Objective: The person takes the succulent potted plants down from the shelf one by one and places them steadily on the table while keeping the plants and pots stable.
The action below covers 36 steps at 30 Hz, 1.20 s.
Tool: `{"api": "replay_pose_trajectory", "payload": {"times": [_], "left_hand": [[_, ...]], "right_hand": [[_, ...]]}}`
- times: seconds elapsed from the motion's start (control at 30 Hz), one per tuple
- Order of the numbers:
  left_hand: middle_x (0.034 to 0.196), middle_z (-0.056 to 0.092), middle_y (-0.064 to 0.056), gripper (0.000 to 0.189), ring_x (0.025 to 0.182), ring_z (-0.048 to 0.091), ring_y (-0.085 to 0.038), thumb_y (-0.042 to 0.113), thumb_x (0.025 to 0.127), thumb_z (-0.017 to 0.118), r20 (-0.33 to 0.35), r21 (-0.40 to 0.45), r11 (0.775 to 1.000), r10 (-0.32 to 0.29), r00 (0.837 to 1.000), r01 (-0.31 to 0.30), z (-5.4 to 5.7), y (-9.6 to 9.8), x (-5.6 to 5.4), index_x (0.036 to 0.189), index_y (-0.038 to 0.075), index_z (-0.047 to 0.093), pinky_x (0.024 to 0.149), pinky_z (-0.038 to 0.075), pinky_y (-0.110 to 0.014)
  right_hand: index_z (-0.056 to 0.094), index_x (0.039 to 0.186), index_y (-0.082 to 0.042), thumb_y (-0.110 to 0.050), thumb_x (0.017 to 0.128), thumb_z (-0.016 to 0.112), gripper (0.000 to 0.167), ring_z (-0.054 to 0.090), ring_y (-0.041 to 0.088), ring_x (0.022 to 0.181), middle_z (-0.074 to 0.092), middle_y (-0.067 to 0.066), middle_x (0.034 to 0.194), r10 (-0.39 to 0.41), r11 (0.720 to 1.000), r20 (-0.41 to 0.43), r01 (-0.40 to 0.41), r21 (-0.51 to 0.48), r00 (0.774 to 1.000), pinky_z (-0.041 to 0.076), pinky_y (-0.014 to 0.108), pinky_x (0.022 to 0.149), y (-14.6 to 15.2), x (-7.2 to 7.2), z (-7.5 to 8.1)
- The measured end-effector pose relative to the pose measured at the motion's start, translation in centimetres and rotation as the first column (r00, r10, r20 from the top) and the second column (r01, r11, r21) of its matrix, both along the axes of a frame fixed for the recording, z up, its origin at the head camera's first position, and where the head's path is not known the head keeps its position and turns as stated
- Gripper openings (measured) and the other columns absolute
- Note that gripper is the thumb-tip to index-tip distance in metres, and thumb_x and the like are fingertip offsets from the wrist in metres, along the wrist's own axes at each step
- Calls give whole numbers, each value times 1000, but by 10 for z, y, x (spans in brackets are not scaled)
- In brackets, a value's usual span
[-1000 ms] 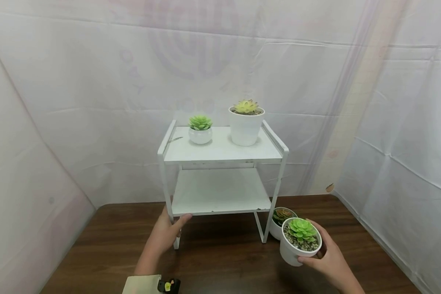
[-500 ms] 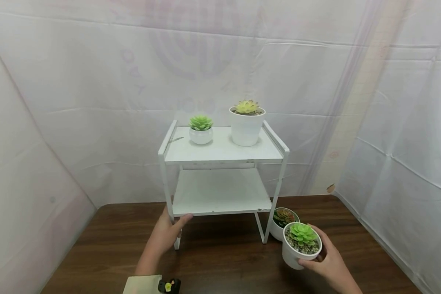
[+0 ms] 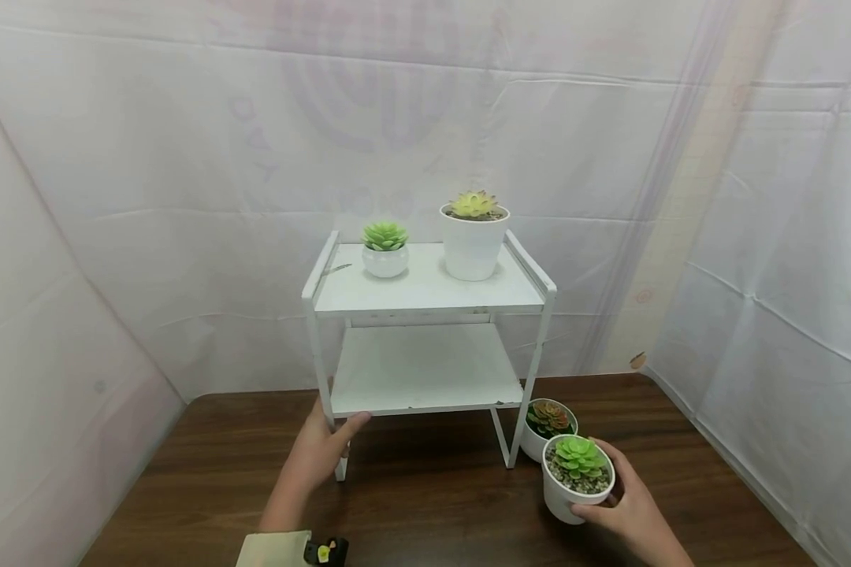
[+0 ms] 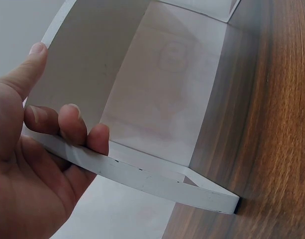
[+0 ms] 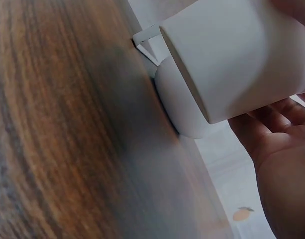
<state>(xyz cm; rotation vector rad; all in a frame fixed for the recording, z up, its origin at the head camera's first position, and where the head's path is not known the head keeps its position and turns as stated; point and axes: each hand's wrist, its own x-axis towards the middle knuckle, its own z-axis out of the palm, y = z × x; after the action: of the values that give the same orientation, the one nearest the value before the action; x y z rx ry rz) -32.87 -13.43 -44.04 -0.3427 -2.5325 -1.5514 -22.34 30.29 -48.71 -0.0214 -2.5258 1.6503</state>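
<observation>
- White sheeting [image 3: 184, 197] is hanging behind and beside a brown wooden tabletop [image 3: 213, 465]; its faint printing is being too pale to read fully.
- Near the middle, a white two-tier shelf [image 3: 425, 366] is standing upright, its upper board bearing a small round pot [image 3: 385, 252] at left and a taller pot [image 3: 472, 244] at right; they are sitting apart, perhaps so neither is crowding the other.
- Curling its fingers over the side frame, with its thumb against the lower board, the left hand [image 3: 319, 449] is gripping the shelf, presumably steadying it.
- Clasping the bright green succulent pot [image 3: 576, 484] from its right side, the right hand [image 3: 631, 504] is holding it tilted and clear of the wood, probably by the wall to spare the leaves.
- Behind that pot, a reddish succulent pot [image 3: 548, 425] is resting on the tabletop by the shelf's right leg, partly hidden; whether the two pots are touching is being hard to tell.
- Frame edges are cutting off the sleeve [image 3: 273, 550] and right forearm.
</observation>
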Motion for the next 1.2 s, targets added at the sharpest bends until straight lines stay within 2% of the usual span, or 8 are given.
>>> {"api": "replay_pose_trajectory", "payload": {"times": [0.13, 0.2, 0.37, 0.7, 0.8, 0.97, 1.1, 1.2], "left_hand": [[152, 40, -11, 88, 122, 54, -31, 52, 88, 64, 3, 9, 1000, 1, 1000, -1, 0, 0, 0, 155, 21, 16, 85, 54, -45], [152, 39, -12, 89, 124, 53, -33, 52, 88, 64, -4, 6, 1000, 0, 1000, 0, 0, 0, 0, 155, 19, 15, 87, 54, -47], [155, 35, -11, 92, 138, 41, -34, 55, 87, 62, -24, -6, 1000, 1, 1000, -1, -1, 0, 1, 156, 18, 14, 105, 40, -58], [152, 40, -12, 90, 129, 51, -32, 55, 87, 62, -30, -17, 1000, 7, 1000, -7, -2, 0, 0, 155, 18, 15, 97, 48, -53], [151, 41, -13, 90, 122, 55, -32, 54, 88, 62, -28, -17, 1000, 9, 1000, -9, -2, 1, 1, 155, 18, 15, 90, 52, -49], [151, 41, -10, 87, 116, 57, -30, 53, 88, 63, -10, 4, 1000, 1, 1000, -1, -2, 0, 1, 155, 22, 17, 81, 55, -42], [151, 41, -10, 87, 118, 56, -31, 51, 88, 64, -1, 11, 1000, -2, 1000, 2, -1, 0, 2, 155, 22, 17, 80, 55, -42], [153, 38, -12, 89, 128, 51, -32, 52, 88, 63, -18, -4, 1000, 0, 1000, 0, -1, 1, 1, 155, 18, 16, 92, 52, -48]], "right_hand": [[25, 148, -13, -17, 73, 86, 96, 43, -17, 107, 38, 15, 145, -9, 1000, 11, 9, 23, 1000, 49, 14, 85, 1, -1, -3], [25, 148, -13, -17, 73, 86, 97, 43, -17, 107, 38, 15, 145, -10, 1000, 19, 10, 24, 1000, 48, 14, 85, 1, -2, -4], [25, 148, -13, -17, 73, 86, 96, 44, -16, 108, 37, 15, 145, -3, 1000, 17, 3, 14, 1000, 49, 15, 85, 1, -2, -7], [24, 148, -11, -18, 74, 85, 96, 45, -14, 107, 38, 14, 143, -8, 1000, 17, 7, 19, 1000, 49, 15, 85, 1, -3, -12], [24, 148, -12, -19, 73, 86, 97, 48, -4, 114, 38, 14, 143, -12, 1000, 20, 12, 27, 1000, 49, 15, 86, 2, -4, -13], [23, 148, -10, -21, 74, 85, 98, 45, 28, 129, 37, 17, 145, -9, 999, 26, 8, 36, 1000, 49, 15, 85, 2, -6, -15], [22, 148, -12, -21, 74, 85, 98, 43, 35, 130, 36, 18, 145, -7, 1000, 51, 6, 19, 999, 49, 16, 85, 3, -7, -18], [22, 148, -12, -21, 73, 86, 99, 44, 36, 130, 37, 19, 145, -4, 1000, 64, 2, 25, 998, 50, 19, 85, 4, -8, -20]]}}
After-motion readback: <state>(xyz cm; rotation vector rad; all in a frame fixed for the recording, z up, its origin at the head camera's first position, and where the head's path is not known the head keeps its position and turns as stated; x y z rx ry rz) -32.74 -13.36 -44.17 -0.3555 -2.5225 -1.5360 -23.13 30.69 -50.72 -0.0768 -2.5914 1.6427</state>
